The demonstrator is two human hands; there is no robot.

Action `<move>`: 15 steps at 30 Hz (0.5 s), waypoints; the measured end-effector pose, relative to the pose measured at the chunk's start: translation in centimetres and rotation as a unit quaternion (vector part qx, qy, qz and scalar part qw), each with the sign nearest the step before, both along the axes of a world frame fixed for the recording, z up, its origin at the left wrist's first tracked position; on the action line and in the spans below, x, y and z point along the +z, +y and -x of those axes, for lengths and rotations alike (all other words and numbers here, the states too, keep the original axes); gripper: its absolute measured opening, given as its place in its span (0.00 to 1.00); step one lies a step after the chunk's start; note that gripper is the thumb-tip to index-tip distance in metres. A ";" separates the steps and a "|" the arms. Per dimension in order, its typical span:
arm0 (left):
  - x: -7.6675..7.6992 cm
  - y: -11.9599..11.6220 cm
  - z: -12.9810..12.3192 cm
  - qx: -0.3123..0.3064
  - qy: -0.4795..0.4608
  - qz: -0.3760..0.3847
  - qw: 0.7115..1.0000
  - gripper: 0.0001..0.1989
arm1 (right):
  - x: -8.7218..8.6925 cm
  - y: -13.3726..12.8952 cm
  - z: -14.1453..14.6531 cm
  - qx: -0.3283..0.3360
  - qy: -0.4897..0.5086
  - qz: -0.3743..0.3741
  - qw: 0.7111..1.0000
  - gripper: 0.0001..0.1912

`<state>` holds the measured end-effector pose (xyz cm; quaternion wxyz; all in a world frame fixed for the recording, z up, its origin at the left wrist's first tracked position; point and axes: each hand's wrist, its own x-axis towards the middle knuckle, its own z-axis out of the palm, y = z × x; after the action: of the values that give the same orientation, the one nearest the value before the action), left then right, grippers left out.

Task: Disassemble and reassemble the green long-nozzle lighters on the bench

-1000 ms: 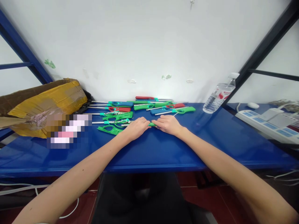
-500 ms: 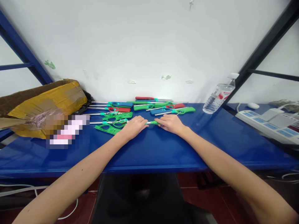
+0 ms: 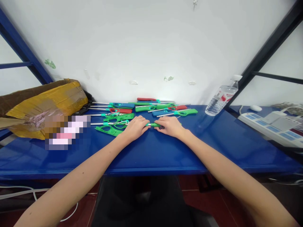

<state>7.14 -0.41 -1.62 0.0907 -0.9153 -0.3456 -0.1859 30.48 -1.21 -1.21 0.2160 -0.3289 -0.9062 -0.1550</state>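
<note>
My left hand [image 3: 136,127] and my right hand [image 3: 170,126] meet over the blue table. Between their fingertips runs a slim green lighter part [image 3: 154,125] with a short silver and teal section at its left end. Fingers of both hands are closed around it, one hand at each end, so most of it is hidden. Just left of my left hand lies an open green lighter shell [image 3: 109,130], and a green stick lighter [image 3: 118,118] with its insides showing is behind it. A red stick lighter [image 3: 121,110] and a blue one [image 3: 123,105] lie farther back.
Several finished-looking stick lighters, among them a green one [image 3: 189,112], lie along the wall. A taped cardboard box [image 3: 47,107] stands at the left. On the right are a water bottle [image 3: 220,99] and a white power strip [image 3: 267,127]. The blue table [image 3: 156,154] ends at its front edge.
My right hand's fingertips have shifted slightly left along the green lighter part, toward my left hand. My left hand has barely moved. The lighters on the table lie as before.
</note>
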 end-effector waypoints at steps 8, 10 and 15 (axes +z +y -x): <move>0.1 -0.2 0.2 0.000 -0.041 -0.009 0.999 0.16 | 2.1 -0.3 -1.1 -0.064 0.019 0.117 0.991 0.24; 0.1 -0.4 0.1 -0.003 -0.043 0.003 0.999 0.20 | 2.2 -0.2 -1.5 -0.061 0.004 0.141 0.988 0.25; 0.1 -0.4 -0.1 -0.020 -0.023 0.030 0.999 0.16 | 2.4 0.0 -1.9 -0.039 0.018 0.184 0.982 0.23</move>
<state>7.25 -0.83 -1.54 0.0512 -0.9198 -0.3343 -0.1987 32.34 -1.21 1.20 0.1613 -0.4010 -0.9017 0.0122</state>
